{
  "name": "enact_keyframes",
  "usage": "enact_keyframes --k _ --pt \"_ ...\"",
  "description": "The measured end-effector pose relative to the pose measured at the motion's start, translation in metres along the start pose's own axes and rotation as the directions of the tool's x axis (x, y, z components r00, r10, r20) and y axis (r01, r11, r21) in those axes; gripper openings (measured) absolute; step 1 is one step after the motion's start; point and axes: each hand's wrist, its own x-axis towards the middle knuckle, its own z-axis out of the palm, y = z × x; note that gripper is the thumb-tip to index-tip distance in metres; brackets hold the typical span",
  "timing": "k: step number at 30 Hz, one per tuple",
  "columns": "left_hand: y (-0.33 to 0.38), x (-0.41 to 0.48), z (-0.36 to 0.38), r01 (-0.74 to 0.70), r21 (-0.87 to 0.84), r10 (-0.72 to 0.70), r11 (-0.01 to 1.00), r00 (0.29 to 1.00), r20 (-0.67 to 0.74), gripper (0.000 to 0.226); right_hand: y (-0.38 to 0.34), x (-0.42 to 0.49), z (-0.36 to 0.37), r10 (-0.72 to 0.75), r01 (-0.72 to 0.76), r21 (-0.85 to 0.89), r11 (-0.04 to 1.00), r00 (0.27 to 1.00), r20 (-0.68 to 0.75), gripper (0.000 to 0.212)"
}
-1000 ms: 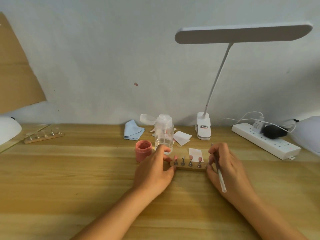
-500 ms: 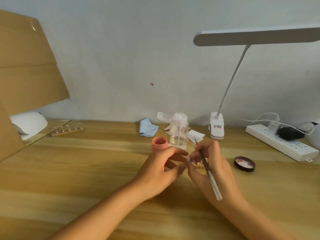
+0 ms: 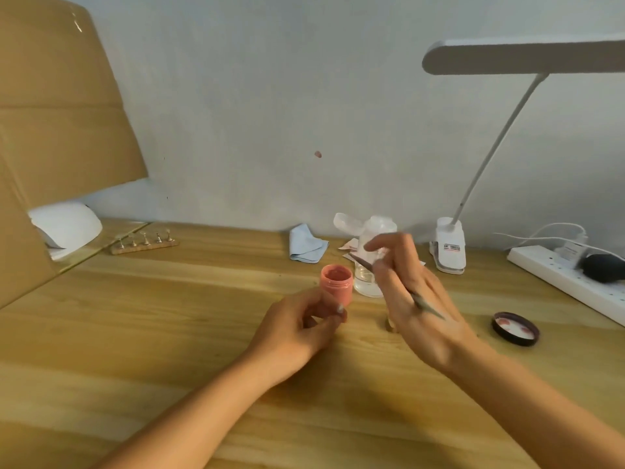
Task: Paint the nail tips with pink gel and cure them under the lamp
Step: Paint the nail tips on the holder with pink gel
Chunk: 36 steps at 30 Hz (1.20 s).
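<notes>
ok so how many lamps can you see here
2. A white dome-shaped curing lamp sits at the far left edge, partly behind brown cardboard; a white clip-on desk lamp stands at the back right, its bar overhead. Others may lie outside the frame.

A pale grey wall [image 3: 257,96], marked by a small pink spot [image 3: 317,154], rises behind a light wooden tabletop [image 3: 152,333]; brown cardboard [image 3: 61,106] leans at left, a white clip-on desk lamp [image 3: 524,57] stands at right.
</notes>
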Motion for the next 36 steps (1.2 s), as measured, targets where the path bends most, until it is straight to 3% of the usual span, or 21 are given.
enact_keyframes --k 4,9,14,19,21,23,25,28,31,36 --pt "-0.004 0.002 0.002 -0.023 0.211 0.025 0.977 1.000 -0.007 0.017 0.005 0.033 0.008 0.202 -0.202 0.026 0.979 0.979 -0.038 0.011" --pt "0.000 0.005 0.002 0.002 0.303 -0.015 0.953 0.999 0.040 0.017 0.019 0.060 0.016 0.406 -0.406 -0.039 0.913 0.914 -0.013 0.011" --pt "0.004 0.007 0.002 0.007 0.326 -0.037 0.946 0.995 0.088 0.010 0.027 0.071 0.027 0.457 -0.450 -0.135 0.883 0.889 0.032 0.014" --pt "0.002 0.008 0.000 -0.019 0.317 0.001 0.948 0.998 0.058 0.030 0.021 0.063 0.024 0.443 -0.439 -0.128 0.889 0.896 0.009 0.014" --pt "0.001 0.009 -0.001 -0.031 0.309 0.014 0.951 0.998 0.057 0.035 0.014 0.051 0.018 0.399 -0.403 -0.051 0.914 0.914 -0.072 0.013" --pt "0.001 0.008 -0.001 -0.034 0.295 0.017 0.955 0.998 0.060 0.034 0.006 0.032 0.011 0.383 -0.367 0.138 0.920 0.917 -0.116 0.012" --pt "0.000 0.008 0.000 -0.024 0.302 0.009 0.953 0.999 0.051 0.030 0.002 0.007 0.007 0.400 -0.353 0.359 0.864 0.915 -0.063 0.009" --pt "-0.002 0.008 0.002 -0.017 0.351 -0.001 0.936 0.999 0.050 0.020 0.008 -0.028 0.006 0.466 -0.388 0.544 0.744 0.885 -0.005 0.012" --pt "-0.002 0.006 0.003 -0.022 0.373 -0.002 0.927 0.998 0.066 0.009 0.016 -0.043 0.008 0.470 -0.363 0.625 0.691 0.882 -0.007 0.007" --pt "-0.002 0.006 0.002 -0.032 0.373 0.003 0.927 0.997 0.079 0.015 0.016 -0.045 0.014 0.427 -0.344 0.584 0.736 0.904 -0.005 0.012"
